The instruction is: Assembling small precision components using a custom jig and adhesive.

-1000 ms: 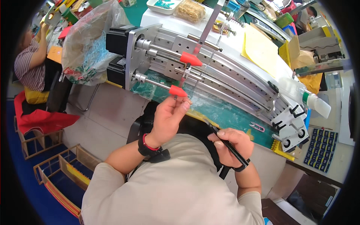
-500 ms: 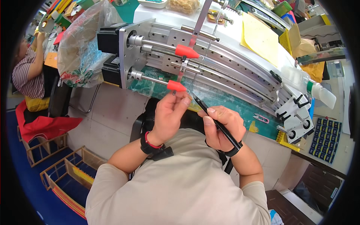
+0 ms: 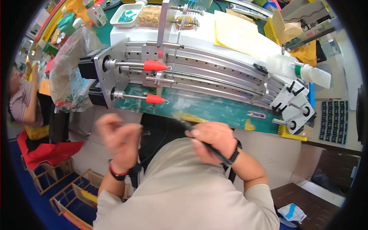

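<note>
My right hand (image 3: pixel 214 141) is closed around a slim black pen-shaped tool (image 3: pixel 216 152), its tip pointing up and left; blur hides the kind of tip. To the left, my left hand (image 3: pixel 119 143) is raised with loosely bent fingers, smeared by motion; whether anything small is in it cannot be made out. Beyond the hands lies a metal machine with rods and rails (image 3: pixel 218 81). Two orange-red cone-shaped tips, an upper one (image 3: pixel 154 65) and a lower one (image 3: pixel 155 99), sit on its shafts, each ending in a small wire hook. Neither hand touches them.
Pink-handled thread snips (image 3: pixel 256 115) lie on the green mat (image 3: pixel 226 109). A clear plastic bag (image 3: pixel 71 73) stands left of the black motors (image 3: pixel 97 94). Yellow paper (image 3: pixel 235 32) and a white bottle (image 3: pixel 312 74) are behind the machine. A co-worker (image 3: pixel 25 96) sits at far left.
My left hand has pulled away from the lower red tip, left and toward me. My right hand, still holding the black tool, has drawn back slightly. The view has shifted, so the machine appears further left.
</note>
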`<act>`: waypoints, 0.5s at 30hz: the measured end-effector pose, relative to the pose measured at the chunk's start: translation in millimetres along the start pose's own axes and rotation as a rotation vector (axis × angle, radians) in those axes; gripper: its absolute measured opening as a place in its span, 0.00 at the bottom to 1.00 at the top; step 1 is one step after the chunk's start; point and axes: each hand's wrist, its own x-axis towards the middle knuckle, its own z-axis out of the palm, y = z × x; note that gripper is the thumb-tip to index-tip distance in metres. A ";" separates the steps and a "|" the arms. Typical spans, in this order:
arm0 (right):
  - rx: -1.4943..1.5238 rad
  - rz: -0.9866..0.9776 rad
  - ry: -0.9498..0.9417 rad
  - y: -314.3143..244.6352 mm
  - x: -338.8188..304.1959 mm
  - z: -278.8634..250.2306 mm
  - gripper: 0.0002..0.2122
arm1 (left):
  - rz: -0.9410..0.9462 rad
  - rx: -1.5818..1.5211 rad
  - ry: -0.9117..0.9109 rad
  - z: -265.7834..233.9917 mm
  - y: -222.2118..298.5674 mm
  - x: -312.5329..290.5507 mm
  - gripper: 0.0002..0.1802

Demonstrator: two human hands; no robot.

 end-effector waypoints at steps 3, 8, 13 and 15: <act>-0.036 0.035 0.073 -4.3 -6.1 -18.1 0.16 | -0.029 0.612 0.403 -67.1 -42.8 41.8 0.22; -0.097 -0.010 0.162 4.4 0.0 -7.3 0.16 | 0.309 0.616 0.010 -51.2 4.5 96.9 0.25; -0.081 0.022 0.199 3.2 0.2 -2.8 0.11 | 0.742 0.406 -0.274 14.7 42.1 129.5 0.15; -0.077 0.047 0.185 4.9 -0.8 -0.7 0.09 | 0.828 0.423 -0.360 22.2 42.1 141.9 0.13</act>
